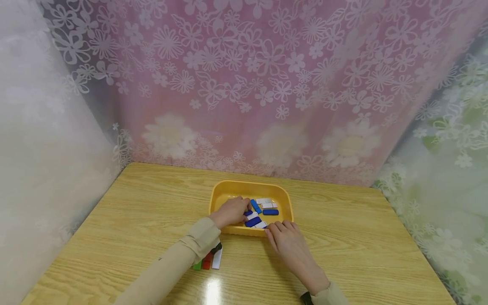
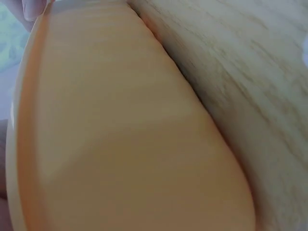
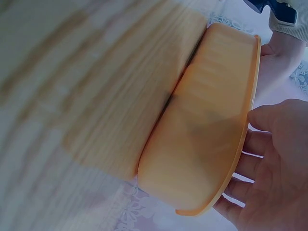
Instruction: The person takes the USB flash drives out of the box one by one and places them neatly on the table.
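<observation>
A yellow plastic tray (image 1: 286, 195) stands on the table, holding several blue and white USB sticks. My left hand (image 1: 231, 211) reaches over the near left rim, fingers bent down inside the tray. A dark blue stick (image 1: 248, 213) lies between its thumb and fingertips; whether they pinch it I cannot tell. Beside that hand lie a white stick (image 1: 253, 216) and another dark blue stick (image 1: 253, 222). My right hand (image 1: 288, 243) grips the near right rim, thumb outside and fingers over the edge, as the right wrist view shows. In the left wrist view, the tray wall (image 2: 120, 110) hides most of the left hand.
On the wooden table (image 1: 343, 237), in front of the tray, a green stick (image 1: 197, 265), a red stick (image 1: 206, 262) and a white stick (image 1: 217, 259) lie side by side, partly under the left forearm. A pink flowered curtain (image 1: 244, 84) hangs behind the table.
</observation>
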`<state>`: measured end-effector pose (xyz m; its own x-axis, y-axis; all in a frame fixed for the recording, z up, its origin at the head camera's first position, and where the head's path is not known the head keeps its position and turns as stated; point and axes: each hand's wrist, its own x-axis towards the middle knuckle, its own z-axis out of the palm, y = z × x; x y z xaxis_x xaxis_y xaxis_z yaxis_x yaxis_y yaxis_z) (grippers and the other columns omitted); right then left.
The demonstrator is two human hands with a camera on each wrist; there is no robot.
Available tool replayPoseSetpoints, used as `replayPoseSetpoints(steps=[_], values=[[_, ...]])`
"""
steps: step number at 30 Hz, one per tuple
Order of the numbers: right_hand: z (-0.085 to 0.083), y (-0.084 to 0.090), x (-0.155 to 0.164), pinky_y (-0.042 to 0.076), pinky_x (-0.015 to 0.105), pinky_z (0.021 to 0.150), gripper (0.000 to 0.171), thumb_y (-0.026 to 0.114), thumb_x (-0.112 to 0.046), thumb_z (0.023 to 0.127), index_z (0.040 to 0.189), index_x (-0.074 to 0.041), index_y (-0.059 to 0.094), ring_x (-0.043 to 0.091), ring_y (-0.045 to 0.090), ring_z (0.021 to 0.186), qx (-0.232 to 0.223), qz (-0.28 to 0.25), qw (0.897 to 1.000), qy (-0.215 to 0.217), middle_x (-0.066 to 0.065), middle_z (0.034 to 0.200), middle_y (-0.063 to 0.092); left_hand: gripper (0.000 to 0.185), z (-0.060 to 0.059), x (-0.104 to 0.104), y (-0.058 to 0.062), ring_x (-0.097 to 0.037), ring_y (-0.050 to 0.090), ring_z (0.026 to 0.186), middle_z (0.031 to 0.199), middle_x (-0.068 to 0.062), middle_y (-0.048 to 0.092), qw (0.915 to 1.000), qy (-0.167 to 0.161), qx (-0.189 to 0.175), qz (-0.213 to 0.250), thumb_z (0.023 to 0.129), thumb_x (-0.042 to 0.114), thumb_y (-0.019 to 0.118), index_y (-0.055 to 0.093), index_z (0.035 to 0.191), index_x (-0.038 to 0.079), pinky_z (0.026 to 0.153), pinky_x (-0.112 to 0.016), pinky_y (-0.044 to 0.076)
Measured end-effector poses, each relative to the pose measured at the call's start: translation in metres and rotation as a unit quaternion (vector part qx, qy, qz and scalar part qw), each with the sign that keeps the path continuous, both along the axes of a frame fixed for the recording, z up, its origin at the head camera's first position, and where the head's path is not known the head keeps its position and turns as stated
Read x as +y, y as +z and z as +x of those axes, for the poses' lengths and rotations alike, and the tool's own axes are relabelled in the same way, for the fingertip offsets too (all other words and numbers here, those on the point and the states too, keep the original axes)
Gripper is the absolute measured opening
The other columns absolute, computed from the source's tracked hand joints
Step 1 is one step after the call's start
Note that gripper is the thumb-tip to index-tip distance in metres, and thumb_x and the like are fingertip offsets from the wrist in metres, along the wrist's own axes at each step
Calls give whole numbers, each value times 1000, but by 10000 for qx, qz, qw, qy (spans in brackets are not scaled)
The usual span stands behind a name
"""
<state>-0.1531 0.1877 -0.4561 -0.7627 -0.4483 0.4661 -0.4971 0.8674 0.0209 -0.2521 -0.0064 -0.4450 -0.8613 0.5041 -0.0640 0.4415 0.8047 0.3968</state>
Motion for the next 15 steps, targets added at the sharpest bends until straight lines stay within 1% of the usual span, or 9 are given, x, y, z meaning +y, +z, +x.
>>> replayPoseSetpoints(steps=[3, 5, 10, 12, 15], values=[[0, 0, 0, 49, 39, 75, 11, 68, -21, 98, 90, -12, 68, 18, 55, 75, -13, 2, 10000, 3, -2, 80, 65, 27, 0, 0, 1, -17, 61, 85, 96, -5, 66, 10000, -67, 9, 9, 90, 15, 79, 65, 111, 6, 80, -32, 53], [0, 0, 0, 49, 39, 74, 11, 68, -20, 98, 91, -12, 68, 18, 55, 75, -24, -3, 10000, 13, -2, 81, 66, 27, 0, 0, 1, -16, 58, 82, 92, -3, 65, 10000, -25, -67, 38, 89, 17, 80, 64, 109, 6, 78, -30, 53], [0, -1, 0, 49, 39, 75, 11, 67, -20, 98, 91, -12, 68, 19, 55, 76, -28, -69, 10000, 32, -1, 84, 68, 27, 1, -1, 1, -14, 49, 74, 81, 2, 56, 9995, 104, -309, 9, 86, 22, 83, 63, 99, 9, 71, -26, 44], [1, -1, 0, 49, 39, 76, 11, 68, -19, 98, 90, -12, 68, 19, 55, 77, -1, -98, 9999, 35, -1, 84, 68, 28, 1, -2, 1, -13, 47, 71, 77, 3, 53, 9994, 116, -324, -1, 85, 24, 84, 61, 95, 11, 67, -26, 41], [1, -1, 0, 49, 39, 76, 10, 68, -19, 98, 91, -12, 68, 19, 55, 77, 22, -111, 9999, 38, -1, 85, 68, 30, 2, -3, 1, -12, 46, 68, 73, 4, 51, 9993, 141, -332, 129, 83, 24, 86, 60, 89, 11, 63, -24, 36]])
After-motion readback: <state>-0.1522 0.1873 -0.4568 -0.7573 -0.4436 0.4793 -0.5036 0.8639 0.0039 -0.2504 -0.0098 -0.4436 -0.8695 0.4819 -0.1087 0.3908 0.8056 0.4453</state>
